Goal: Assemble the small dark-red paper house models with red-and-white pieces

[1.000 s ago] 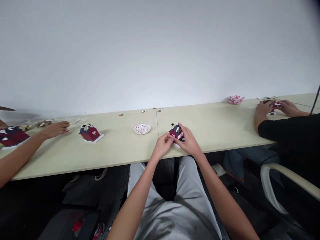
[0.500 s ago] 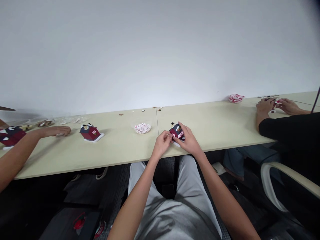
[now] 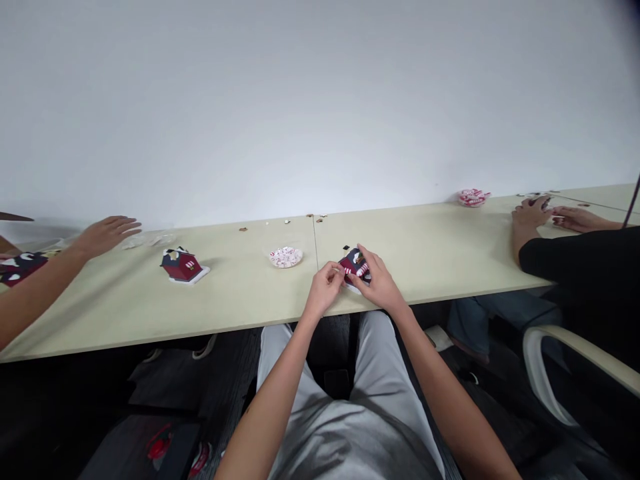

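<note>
A small toy house [image 3: 357, 257] with dark red walls, a dark roof with white snow patches and red-and-white striped trim stands near the table's front edge. My right hand [image 3: 382, 283] curls over its right side, thumb low at the front and fingers on the roof. At its left front, my left hand [image 3: 325, 288] is closed in a pinch, the fingertips touching the house near the striped trim. Whatever lies between those fingertips is too small to make out. My fingers hide much of the house's lower part.
A clear bowl [image 3: 285, 257] of small white-and-red pieces sits left of my hands. Farther left is a second toy house [image 3: 183, 265]. Small loose pieces [image 3: 320, 217] lie along the wall. Another bowl [image 3: 473, 197] stands back right. Co-workers' hands [image 3: 107, 235] are at both sides.
My two hands stay almost where they were on the toy house. At the left, a co-worker's hand has risen off the table and moved back; the right co-worker's hands have shifted slightly.
</note>
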Demonstrator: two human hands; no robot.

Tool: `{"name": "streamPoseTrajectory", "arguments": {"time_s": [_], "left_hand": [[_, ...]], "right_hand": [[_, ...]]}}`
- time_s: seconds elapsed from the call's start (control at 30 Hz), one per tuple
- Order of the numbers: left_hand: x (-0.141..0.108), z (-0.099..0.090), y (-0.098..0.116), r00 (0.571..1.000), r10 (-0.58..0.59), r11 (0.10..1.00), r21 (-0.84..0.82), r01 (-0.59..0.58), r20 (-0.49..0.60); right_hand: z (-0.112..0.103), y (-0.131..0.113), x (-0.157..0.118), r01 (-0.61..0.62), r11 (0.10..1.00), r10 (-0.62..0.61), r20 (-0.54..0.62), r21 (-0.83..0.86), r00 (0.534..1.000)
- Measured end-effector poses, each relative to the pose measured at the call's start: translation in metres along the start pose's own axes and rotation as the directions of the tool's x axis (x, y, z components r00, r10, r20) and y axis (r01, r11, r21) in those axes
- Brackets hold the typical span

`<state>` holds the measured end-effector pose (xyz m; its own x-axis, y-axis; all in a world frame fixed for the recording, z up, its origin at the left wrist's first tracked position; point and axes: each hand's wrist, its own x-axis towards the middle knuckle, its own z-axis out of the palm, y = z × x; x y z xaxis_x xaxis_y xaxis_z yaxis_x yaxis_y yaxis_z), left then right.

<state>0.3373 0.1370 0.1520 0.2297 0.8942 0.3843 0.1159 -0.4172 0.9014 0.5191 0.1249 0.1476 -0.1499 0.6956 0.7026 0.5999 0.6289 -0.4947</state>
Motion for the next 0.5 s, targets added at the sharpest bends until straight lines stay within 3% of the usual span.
{"name": "streamPoseTrajectory", "arguments": {"time_s": [0.5], "left_hand": [[-0.0006, 0.0004, 0.0043, 1.000, -0.011, 1.000, 0.008, 0.010, 0.023]], "right_hand": [[-0.0005, 0.0010, 0.0012, -0.005, 1.000, 0.005, 0.008, 0.005, 1.000]]}}
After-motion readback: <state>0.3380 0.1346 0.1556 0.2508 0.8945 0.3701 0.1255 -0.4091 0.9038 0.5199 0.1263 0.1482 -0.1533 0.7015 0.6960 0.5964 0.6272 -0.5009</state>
